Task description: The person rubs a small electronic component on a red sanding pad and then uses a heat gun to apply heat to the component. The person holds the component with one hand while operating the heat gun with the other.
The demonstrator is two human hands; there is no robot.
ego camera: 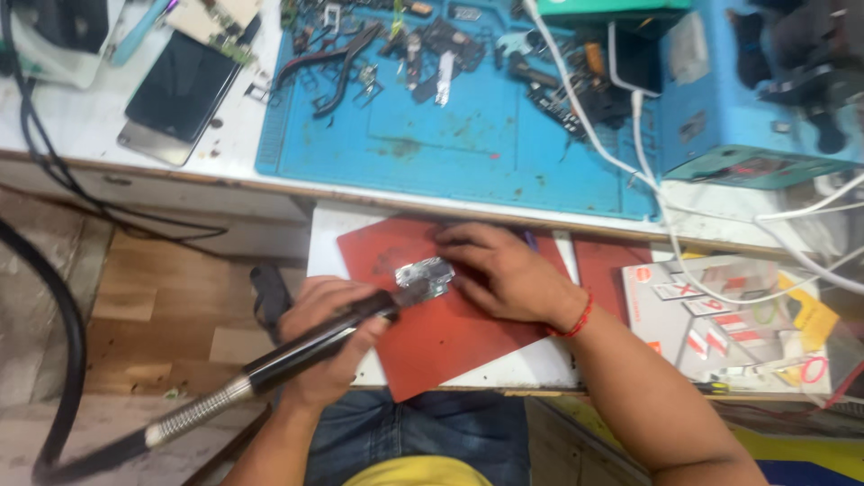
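Observation:
My left hand (335, 324) is wrapped around a black pen-shaped power tool (297, 353) with a metal spring sleeve and a black hose trailing down to the left. The tool's tip rests on a small silvery metal part (425, 273) that lies on a red mat (450, 337). My right hand (506, 270), with a red thread around the wrist, lies flat on the mat, and its fingers press on the right edge of the silvery part. The mat sits on a white pull-out board (531, 364) over my lap.
A blue work mat (468, 144) on the bench behind holds pliers (333, 72) and several small phone parts. A dark phone (180, 90) lies at the left, white cables (650, 175) cross the right, and printed packets (720, 315) lie beside the red mat.

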